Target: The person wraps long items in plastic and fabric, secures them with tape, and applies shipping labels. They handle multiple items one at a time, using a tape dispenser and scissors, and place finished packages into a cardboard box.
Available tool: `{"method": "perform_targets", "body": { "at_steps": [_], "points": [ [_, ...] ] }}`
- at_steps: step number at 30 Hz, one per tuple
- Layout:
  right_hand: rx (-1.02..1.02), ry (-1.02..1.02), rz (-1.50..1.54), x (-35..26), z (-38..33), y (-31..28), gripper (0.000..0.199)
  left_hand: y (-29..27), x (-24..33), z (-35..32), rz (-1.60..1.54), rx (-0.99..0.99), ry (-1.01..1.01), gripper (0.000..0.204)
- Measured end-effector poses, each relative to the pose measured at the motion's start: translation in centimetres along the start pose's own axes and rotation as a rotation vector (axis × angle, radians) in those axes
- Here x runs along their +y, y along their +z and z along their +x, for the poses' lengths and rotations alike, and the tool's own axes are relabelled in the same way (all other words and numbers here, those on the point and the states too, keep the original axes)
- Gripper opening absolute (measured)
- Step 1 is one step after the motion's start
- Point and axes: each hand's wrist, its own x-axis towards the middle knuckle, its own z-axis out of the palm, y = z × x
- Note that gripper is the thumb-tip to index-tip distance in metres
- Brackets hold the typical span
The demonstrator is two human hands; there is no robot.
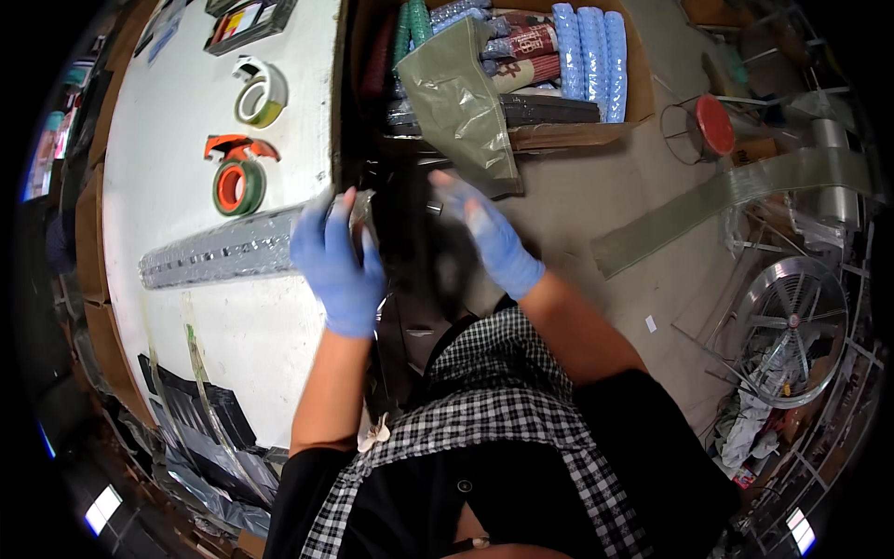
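Note:
My left hand [337, 265], in a blue glove with bare fingertips, is at the right end of a long bubble-wrapped roll [219, 249] lying on the white table. Its fingers are stretched and apart; whether they touch the roll's end is unclear. My right hand [495, 238], gloved the same way, hovers off the table's right edge, fingers extended and smeared by motion, with nothing visible in it. Between my hands hangs a dark blurred shape [428, 233] whose kind I cannot make out. An orange tape dispenser with green tape [238, 186] and a white dispenser with yellowish tape [261, 101] lie beyond the roll.
A cardboard box [577, 137] holds several wrapped rolls, with an olive plastic sheet [456, 107] draped over its edge. Flat dark packages [207, 419] lie at the table's near left. On the right are a red-topped stool [714, 126], an olive film strip [689, 210] and a metal fan [792, 321].

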Motion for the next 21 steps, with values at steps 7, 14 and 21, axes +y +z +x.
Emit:
{"method": "perform_targets", "body": {
  "at_steps": [7,14,21],
  "points": [
    [-0.141,0.763,-1.276,22.1,-17.3,-20.1,0.059,18.4,6.6,-15.3,-0.407,-0.709,-0.249,0.048],
    [0.014,0.798,-1.411,23.5,-22.4,-25.0,0.053,50.9,-9.9,-32.8,-0.126,-1.371,-0.721,0.058],
    [-0.034,0.629,-1.618,24.6,-17.8,-26.0,0.044,69.9,-22.6,-35.3,0.001,-1.107,-0.846,0.062]
  ]
}}
